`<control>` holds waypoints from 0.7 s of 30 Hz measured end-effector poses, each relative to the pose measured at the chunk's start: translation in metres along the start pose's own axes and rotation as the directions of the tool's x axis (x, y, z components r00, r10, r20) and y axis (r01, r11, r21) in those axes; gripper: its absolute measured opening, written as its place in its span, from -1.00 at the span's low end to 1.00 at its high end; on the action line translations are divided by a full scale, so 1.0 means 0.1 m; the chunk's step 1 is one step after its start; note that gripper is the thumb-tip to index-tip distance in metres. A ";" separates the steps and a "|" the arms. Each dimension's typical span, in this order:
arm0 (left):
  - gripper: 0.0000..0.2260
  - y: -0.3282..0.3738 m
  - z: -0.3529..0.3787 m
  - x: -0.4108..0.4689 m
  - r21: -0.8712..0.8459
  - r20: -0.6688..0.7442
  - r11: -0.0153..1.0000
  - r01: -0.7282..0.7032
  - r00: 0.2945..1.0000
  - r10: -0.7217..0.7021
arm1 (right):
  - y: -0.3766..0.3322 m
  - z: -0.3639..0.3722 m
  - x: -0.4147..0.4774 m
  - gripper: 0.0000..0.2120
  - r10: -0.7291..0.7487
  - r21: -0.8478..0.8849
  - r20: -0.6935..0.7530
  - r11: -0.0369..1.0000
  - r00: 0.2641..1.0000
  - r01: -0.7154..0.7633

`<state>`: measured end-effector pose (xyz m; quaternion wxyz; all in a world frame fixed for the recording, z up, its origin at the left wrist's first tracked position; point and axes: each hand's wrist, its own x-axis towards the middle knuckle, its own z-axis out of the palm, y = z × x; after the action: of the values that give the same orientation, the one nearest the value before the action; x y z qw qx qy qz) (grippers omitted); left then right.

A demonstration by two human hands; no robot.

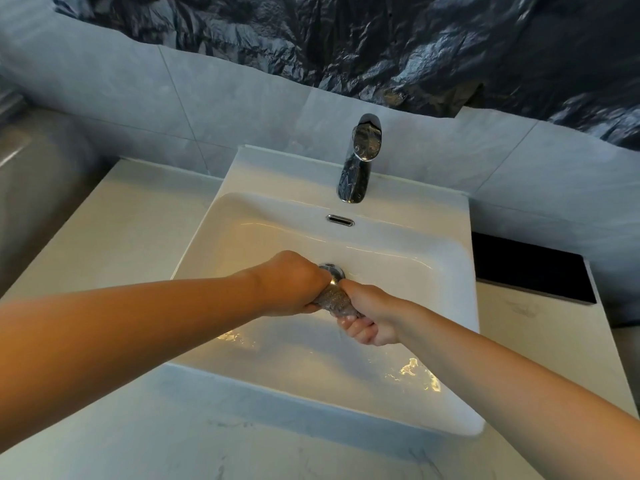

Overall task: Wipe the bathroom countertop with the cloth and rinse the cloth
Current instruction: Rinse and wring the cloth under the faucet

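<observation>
Grey cloth point(334, 301): twisted into a short rope, fingers point(349, 322) of left hand point(294, 282) and right hand point(370, 317) clamped round its ends.
Place: held just over the drain point(334, 270).
Stage: looks like wringing after the rinse; whether wiping is done, I cannot tell.
Basin point(242, 174): white glaze, rounded square, water glinting at its near side.
Tap point(360, 161): chrome, no stream visible.
Counter point(121, 220): pale, smooth, faintly veined stone.

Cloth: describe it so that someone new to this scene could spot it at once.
Find the white sink set in the countertop, with a chrome faucet at its back. Over the basin the left hand and right hand meet. The cloth is the grey speckled wad gripped between them, dull and soft, unlike the shiny round drain beside it.
</observation>
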<state>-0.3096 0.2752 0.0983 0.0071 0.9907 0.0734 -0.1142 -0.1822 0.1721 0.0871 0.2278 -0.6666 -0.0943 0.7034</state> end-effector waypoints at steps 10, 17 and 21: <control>-0.71 -0.10 -0.16 -0.01 -0.609 0.383 0.676 0.415 0.900 -0.208 | 0.07 -0.08 -0.22 -0.68 -0.611 -0.358 -0.246 0.779 0.753 0.515; -0.78 -0.21 -0.34 -0.18 -0.710 0.656 0.054 0.703 0.631 0.414 | 0.51 -0.15 -0.18 -0.55 -0.996 -0.734 -0.038 0.085 0.084 0.673; -0.84 -0.14 -0.44 -0.16 -0.659 0.585 0.035 0.751 0.483 0.651 | 0.36 -0.01 -0.22 -0.60 -0.982 -0.695 0.008 -0.141 -0.189 0.705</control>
<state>-0.3169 0.2881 0.1445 0.7217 0.4401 0.1616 -0.5092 -0.1885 0.1301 0.0912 0.5038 -0.5820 -0.6372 0.0374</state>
